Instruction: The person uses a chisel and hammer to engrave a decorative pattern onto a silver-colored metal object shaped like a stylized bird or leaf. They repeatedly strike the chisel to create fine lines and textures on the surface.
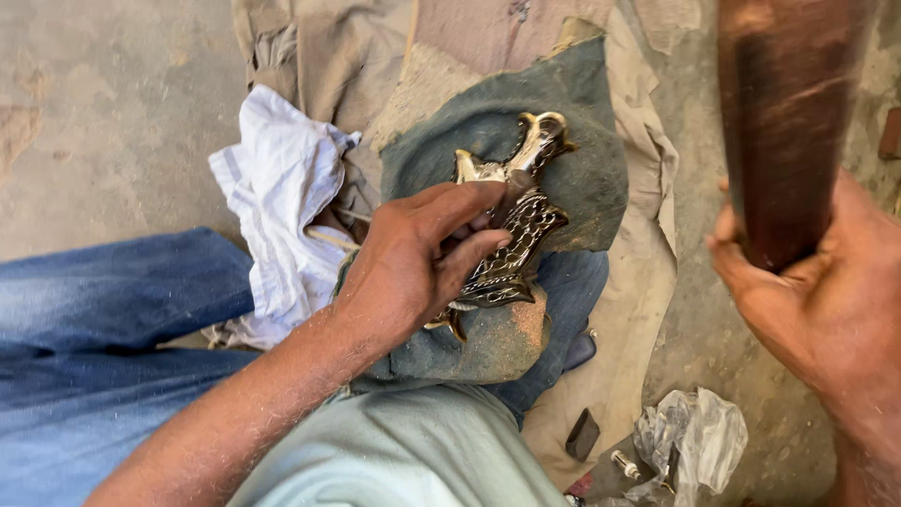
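Observation:
My left hand (413,263) rests on an ornate brass figure (511,221), shiny and patterned, shaped like a bird or fish, pressing it against a dark green cloth pad (582,169). The fingers lie across the figure's middle and hide part of it. My right hand (826,300) is raised at the right edge, gripping a thick dark wooden mallet (784,122) that is blurred and points up out of view. The mallet hangs above and to the right of the figure, apart from it.
A white striped cloth (282,197) lies left of the pad. Blue jeans (103,329) cover my leg at the lower left. Beige sacking (648,244) lies under the pad on a concrete floor (103,103). A crumpled plastic bag (690,437) and small bits (584,434) sit at the bottom.

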